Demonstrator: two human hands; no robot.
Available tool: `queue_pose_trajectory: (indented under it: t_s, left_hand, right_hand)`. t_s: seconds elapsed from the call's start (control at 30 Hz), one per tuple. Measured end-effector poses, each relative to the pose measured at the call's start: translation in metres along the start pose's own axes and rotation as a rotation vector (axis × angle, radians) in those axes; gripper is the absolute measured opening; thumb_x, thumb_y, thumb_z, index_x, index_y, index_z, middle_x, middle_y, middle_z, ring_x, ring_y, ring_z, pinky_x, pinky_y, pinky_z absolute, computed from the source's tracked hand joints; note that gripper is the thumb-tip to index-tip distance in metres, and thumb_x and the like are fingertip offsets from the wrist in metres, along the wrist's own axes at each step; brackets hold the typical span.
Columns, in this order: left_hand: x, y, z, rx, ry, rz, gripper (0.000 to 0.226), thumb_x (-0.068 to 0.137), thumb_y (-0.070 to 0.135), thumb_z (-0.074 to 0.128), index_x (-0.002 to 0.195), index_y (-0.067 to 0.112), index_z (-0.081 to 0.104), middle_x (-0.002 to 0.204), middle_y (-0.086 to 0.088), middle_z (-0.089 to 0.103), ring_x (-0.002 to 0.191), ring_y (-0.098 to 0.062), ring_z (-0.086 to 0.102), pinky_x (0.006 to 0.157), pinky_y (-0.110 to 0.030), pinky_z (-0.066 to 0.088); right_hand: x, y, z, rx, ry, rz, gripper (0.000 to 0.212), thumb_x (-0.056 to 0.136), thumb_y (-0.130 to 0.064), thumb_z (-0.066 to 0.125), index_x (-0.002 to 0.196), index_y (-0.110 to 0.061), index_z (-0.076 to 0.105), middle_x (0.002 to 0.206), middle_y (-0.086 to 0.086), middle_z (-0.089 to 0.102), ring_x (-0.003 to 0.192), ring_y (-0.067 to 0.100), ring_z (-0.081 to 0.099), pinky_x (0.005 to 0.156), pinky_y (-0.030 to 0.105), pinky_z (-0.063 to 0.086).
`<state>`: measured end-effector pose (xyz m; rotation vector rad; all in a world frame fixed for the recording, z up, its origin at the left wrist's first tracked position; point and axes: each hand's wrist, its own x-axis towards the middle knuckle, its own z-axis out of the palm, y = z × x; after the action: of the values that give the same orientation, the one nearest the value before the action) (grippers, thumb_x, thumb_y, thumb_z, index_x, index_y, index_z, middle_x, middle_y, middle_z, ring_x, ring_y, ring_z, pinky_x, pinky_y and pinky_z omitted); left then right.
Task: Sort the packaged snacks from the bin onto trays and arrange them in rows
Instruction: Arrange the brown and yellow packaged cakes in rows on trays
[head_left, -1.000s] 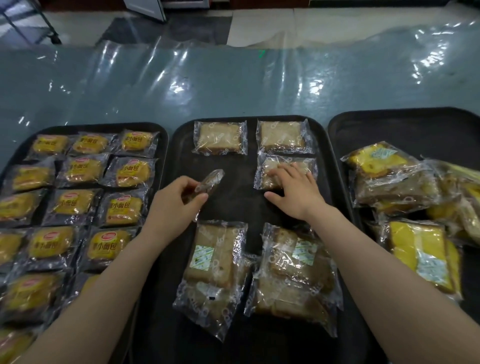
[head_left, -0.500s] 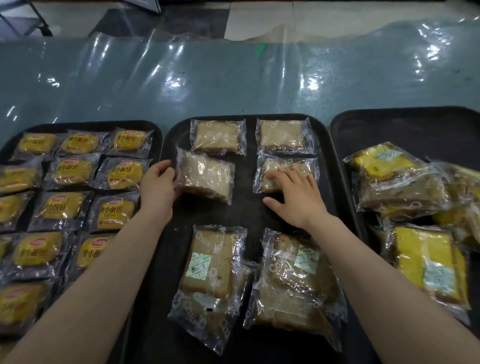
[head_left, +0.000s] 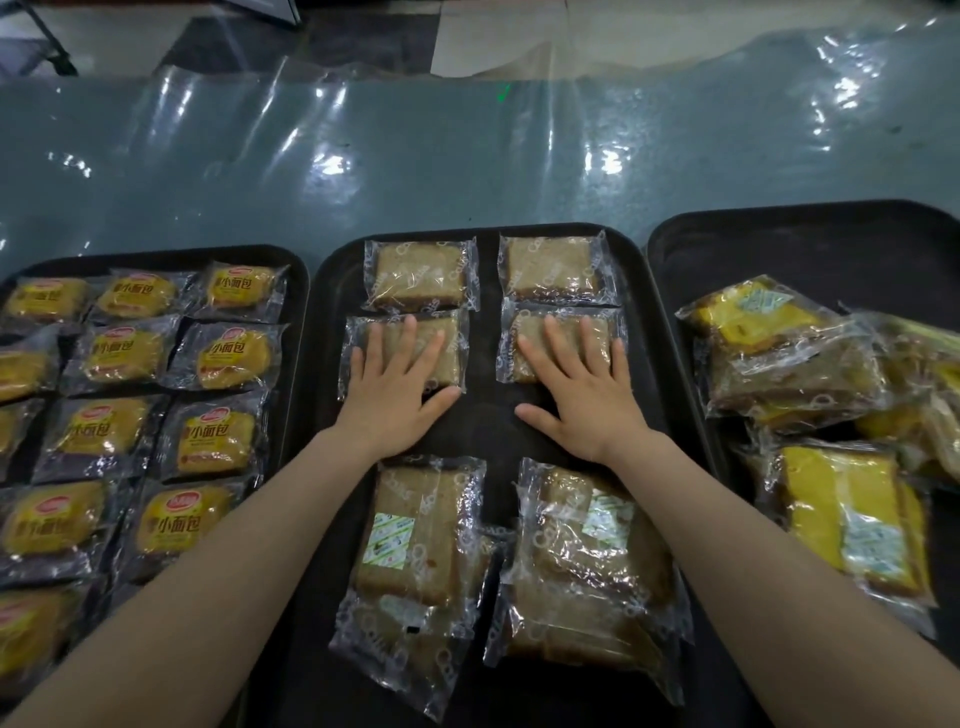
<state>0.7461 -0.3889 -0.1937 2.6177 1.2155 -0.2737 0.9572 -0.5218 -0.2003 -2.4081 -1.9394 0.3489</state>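
Three black trays sit side by side on the desk (head_left: 467, 156), which is covered in clear plastic film. On the middle tray (head_left: 483, 415), four brown cake packets form two rows of two at the far end. The left hand (head_left: 392, 384) lies flat with straight, spread fingers on the near-left packet (head_left: 447, 353), and the right hand (head_left: 584, 387) lies the same way on the near-right packet (head_left: 524, 338); neither grips anything. Nearer, two loose heaps of brown cake packets (head_left: 415, 545) lie on the same tray. The left tray (head_left: 298, 291) holds small yellow bread packets (head_left: 223, 353) in neat rows. The right tray (head_left: 805, 234) carries a jumbled pile of yellow and brown packets (head_left: 789, 374).
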Motion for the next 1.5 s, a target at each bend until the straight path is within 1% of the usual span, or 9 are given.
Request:
queue_pose_trajectory:
  t_s: [0.3,0.4,0.5,0.6,0.7,0.9,1.07,1.37,1.5]
  left_hand:
    - [-0.031,0.015,-0.016,-0.300,0.139,0.072,0.071,0.095,0.048,0.037,0.150,0.027,-0.002,0.158,0.002,-0.012,0.140,-0.010,-0.019,0.114,-0.036,-0.007]
    - [-0.078,0.021,-0.012,-0.502,-0.011,0.098,0.066,0.094,0.049,0.041,0.149,0.034,0.010,0.158,0.011,0.003,0.140,-0.003,-0.007,0.117,-0.037,0.002]
    - [-0.123,0.022,0.002,-0.443,-0.161,0.142,0.071,0.090,0.058,0.041,0.149,0.037,0.009,0.157,0.011,-0.002,0.139,-0.003,-0.013,0.115,-0.036,-0.006]
    - [-0.155,0.026,0.021,-0.353,-0.208,0.125,0.087,0.083,0.067,0.045,0.148,0.040,-0.007,0.154,0.015,-0.021,0.136,-0.004,-0.027,0.114,-0.041,-0.009]
    - [-0.174,0.032,0.030,-0.381,-0.143,0.102,0.093,0.079,0.065,0.055,0.150,0.036,0.002,0.157,0.013,-0.005,0.141,-0.007,-0.015,0.116,-0.037,-0.001]
    - [-0.185,0.035,0.023,-0.503,0.062,0.077,0.082,0.074,0.048,0.072,0.143,0.035,0.032,0.145,0.010,0.034,0.136,-0.014,0.021,0.105,-0.024,0.015]
    - [-0.169,0.023,0.011,-0.479,0.228,-0.180,0.083,0.071,0.060,0.066,0.142,0.029,0.036,0.141,-0.001,0.042,0.133,-0.024,0.031,0.109,-0.039,0.025]
    - [-0.117,0.013,-0.011,-0.710,0.375,-0.469,0.088,0.074,0.061,0.065,0.145,0.023,0.029,0.142,-0.011,0.039,0.132,-0.030,0.035,0.110,-0.047,0.028]
    - [-0.116,0.018,-0.026,-1.179,0.326,-0.321,0.053,0.092,0.045,0.051,0.142,0.038,0.033,0.142,-0.005,0.043,0.124,-0.021,0.046,0.102,-0.045,0.042]
  right_hand:
    - [0.003,0.009,-0.020,0.086,0.049,-0.049,0.066,0.093,-0.060,0.035,0.151,-0.042,0.008,0.160,-0.012,-0.009,0.140,0.020,-0.030,0.108,0.053,-0.022]
    - [-0.030,0.003,-0.026,0.268,0.135,-0.021,0.061,0.092,-0.051,0.046,0.148,-0.034,0.027,0.158,-0.010,0.018,0.148,0.022,0.002,0.116,0.045,0.002]
    - [-0.074,-0.001,-0.029,0.478,-0.034,0.053,0.060,0.089,-0.057,0.049,0.139,-0.024,0.047,0.145,-0.003,0.044,0.136,0.019,0.035,0.109,0.033,0.027]
    - [-0.116,-0.009,-0.028,0.402,-0.246,0.042,0.091,0.074,-0.078,0.046,0.146,-0.022,0.038,0.154,-0.003,0.031,0.143,0.020,0.021,0.114,0.033,0.016]
    - [-0.141,-0.017,-0.028,0.421,-0.302,0.037,0.098,0.068,-0.077,0.058,0.147,-0.023,0.036,0.149,-0.002,0.036,0.140,0.022,0.024,0.112,0.033,0.021]
    - [-0.152,-0.025,-0.039,0.563,-0.097,0.072,0.079,0.066,-0.054,0.080,0.133,-0.024,0.051,0.139,-0.007,0.048,0.136,0.020,0.038,0.107,0.035,0.035]
    - [-0.132,-0.019,-0.062,0.639,0.227,0.300,0.062,0.064,-0.048,0.084,0.112,-0.030,0.049,0.087,-0.017,0.060,0.079,0.007,0.060,0.066,0.030,0.050]
    - [-0.091,-0.017,-0.084,0.426,0.511,0.097,0.045,0.082,-0.011,0.064,0.123,-0.024,0.053,0.109,-0.003,0.064,0.100,0.021,0.059,0.085,0.040,0.049]
    - [-0.101,-0.016,-0.047,0.243,0.197,-0.047,0.038,0.085,-0.031,0.067,0.123,-0.027,0.059,0.124,-0.004,0.061,0.117,0.021,0.052,0.101,0.046,0.041]
